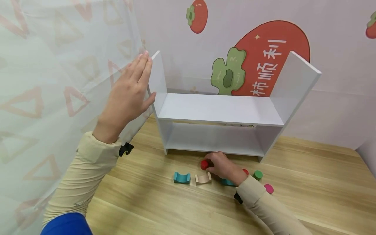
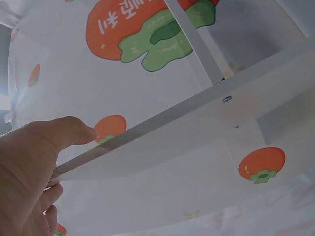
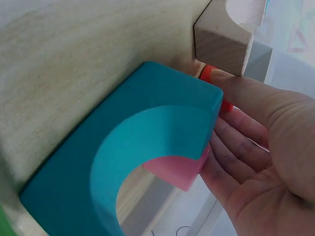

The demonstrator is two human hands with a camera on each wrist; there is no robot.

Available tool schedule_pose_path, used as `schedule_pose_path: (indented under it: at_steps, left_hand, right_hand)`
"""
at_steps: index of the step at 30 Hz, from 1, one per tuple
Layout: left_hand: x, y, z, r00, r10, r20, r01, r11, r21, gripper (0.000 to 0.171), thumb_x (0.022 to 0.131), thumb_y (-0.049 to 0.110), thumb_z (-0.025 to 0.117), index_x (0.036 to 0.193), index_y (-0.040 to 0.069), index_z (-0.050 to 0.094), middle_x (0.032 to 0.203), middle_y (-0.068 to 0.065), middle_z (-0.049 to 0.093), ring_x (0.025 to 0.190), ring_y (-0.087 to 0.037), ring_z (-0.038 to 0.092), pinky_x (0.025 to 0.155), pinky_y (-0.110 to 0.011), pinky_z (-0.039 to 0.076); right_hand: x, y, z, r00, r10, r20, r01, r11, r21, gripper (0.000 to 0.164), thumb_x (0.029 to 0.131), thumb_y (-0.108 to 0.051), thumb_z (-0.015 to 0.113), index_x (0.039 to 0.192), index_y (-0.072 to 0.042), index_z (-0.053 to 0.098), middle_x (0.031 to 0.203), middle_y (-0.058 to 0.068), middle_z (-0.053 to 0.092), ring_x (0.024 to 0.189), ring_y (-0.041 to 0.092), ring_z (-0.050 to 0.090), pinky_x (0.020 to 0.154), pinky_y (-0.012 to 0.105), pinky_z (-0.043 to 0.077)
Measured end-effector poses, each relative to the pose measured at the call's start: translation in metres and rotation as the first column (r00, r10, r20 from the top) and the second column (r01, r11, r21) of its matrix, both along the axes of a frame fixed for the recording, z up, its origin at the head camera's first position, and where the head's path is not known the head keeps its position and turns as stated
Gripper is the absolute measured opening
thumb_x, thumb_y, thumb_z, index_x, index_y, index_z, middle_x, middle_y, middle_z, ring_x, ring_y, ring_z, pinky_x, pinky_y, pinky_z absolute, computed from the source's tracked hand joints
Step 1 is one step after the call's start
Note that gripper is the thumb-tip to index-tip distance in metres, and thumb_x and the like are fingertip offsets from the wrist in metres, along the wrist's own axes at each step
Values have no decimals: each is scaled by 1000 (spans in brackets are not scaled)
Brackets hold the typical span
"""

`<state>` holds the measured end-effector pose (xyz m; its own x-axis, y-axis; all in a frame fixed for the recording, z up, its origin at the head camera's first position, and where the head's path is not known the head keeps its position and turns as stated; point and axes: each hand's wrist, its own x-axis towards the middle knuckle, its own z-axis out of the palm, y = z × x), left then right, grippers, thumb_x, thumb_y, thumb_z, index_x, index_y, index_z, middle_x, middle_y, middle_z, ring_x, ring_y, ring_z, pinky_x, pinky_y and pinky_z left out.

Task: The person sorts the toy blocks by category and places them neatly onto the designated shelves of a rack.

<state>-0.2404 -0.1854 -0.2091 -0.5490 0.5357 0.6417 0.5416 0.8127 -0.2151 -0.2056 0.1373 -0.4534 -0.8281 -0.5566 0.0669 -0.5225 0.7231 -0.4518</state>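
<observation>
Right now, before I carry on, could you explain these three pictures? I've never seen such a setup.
There is no machine here: you are seeing a person's two bare hands. The head picture comes from a camera worn on the head, looking forward and down. The other two come from cameras on the wrists, each watching its own hand's work.

The left hand rests against the left side panel of a white shelf. The right hand holds a red cylinder with thumb and fingers.

On the table lie a teal block and a wooden block, both with curved hollows, a second teal block, a green cylinder, a pink piece and another red piece, partly hidden.
</observation>
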Motion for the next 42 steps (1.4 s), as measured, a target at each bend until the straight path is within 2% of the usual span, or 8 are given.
schedule_pose_path:
  at_steps: [8,15,21,28,31,35,42]
  left_hand:
    - [-1,3,-3,999,32,-44,-33,999,-30,89,92,13,74,164,-7,26,175,-21,24,163,-36,24,133,-53,24]
    - [-2,2,-4,998,33,-46,-34,999,-30,89,92,14,73,164,-6,25,175,-21,22,164,-36,23,133,-53,25]
    - [-1,2,-5,999,22,-50,-24,999,-25,89,92,13,73,164,-6,25,175,-21,23,163,-37,25,132,-54,26]
    - [0,1,-5,999,25,-46,-26,999,-28,89,91,12,73,164,-7,26,174,-22,25,163,-37,25,132,-55,26]
    - [0,0,-5,999,24,-48,-25,999,-29,89,91,12,73,163,-7,26,174,-22,26,163,-37,26,132,-54,26]
    - [1,-1,-5,999,20,-49,-22,999,-28,89,91,12,74,163,-7,26,174,-22,26,162,-37,26,132,-54,26]
    - [1,0,-4,998,21,-57,-23,999,-36,90,90,12,75,163,-7,27,174,-22,26,162,-38,27,132,-53,26]
  right_hand:
    - [-3,-4,-2,1000,25,9,-25,1000,-14,23,86,-4,86,106,-1,74,97,7,74,83,13,63,72,26,57]
    - [-5,-7,-3,1000,28,-2,-28,1000,-5,22,87,-6,85,105,-2,74,96,6,73,82,12,63,71,23,55]
    - [-2,-5,3,999,20,34,-18,998,-63,22,86,-3,85,106,-1,75,97,8,75,83,12,67,72,23,58]
    - [1,-2,24,993,13,116,3,990,-140,22,87,1,81,109,-2,76,101,7,76,91,16,73,77,25,62]
    - [2,-1,34,994,22,111,-6,990,-144,23,88,0,81,110,-4,76,102,5,77,94,18,75,81,31,65]
    - [3,0,47,994,46,103,-29,986,-166,23,89,-5,81,112,-8,77,103,1,77,95,18,76,82,32,65]
    - [6,2,74,994,98,50,-86,976,-201,26,87,-7,83,112,-8,78,104,2,77,95,20,76,86,37,65]
